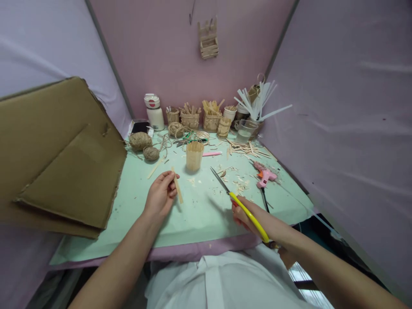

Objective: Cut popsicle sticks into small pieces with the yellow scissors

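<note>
The left hand (161, 194) pinches a flat, narrow, straw-coloured strip (178, 191) between thumb and fingers, slanting over the pale green table (131, 206). Right of it, a pale tan cup (194, 157) stands upright, its wall ribbed, its rim uneven. Farther right, the right hand (247, 215) grips yellow-handled scissors (246, 210), their slim metal blades pointing forward and left.

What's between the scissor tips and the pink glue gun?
Head view: pale scraps, probably wood shavings, and a brown piece lie between scissors and glue gun, on the green tabletop.
</note>
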A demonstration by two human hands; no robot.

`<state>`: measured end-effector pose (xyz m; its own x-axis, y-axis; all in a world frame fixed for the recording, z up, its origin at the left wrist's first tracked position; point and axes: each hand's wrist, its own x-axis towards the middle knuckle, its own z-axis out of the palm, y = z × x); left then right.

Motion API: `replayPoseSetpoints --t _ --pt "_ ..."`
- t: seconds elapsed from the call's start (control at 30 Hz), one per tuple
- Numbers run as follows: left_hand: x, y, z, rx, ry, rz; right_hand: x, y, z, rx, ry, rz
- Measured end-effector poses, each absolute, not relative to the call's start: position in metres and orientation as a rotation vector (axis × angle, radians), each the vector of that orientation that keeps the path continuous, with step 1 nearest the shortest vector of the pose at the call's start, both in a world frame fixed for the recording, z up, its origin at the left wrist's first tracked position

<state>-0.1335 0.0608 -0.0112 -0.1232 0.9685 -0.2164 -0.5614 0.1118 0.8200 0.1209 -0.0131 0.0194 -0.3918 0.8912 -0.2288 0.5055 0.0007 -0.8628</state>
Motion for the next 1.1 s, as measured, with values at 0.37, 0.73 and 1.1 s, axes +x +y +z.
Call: replayPoseSetpoints --t 0.37,0.73,1.1 --pt "-0.112 0.053 -0.023 0.670 0.963 1.075 0.108 -0.002 0.022 -1.544 -1.989 1.483" --pt "-0.103 0.053 -0.026 0.646 1.002 1.077 0.096 0.003 0.027 -1.636 -1.998 1.524" --pt "-0.099 0.049 -0.026 0.677 0.991 1.071 0.091 0.004 0.027 -1.656 -2.027 1.562"
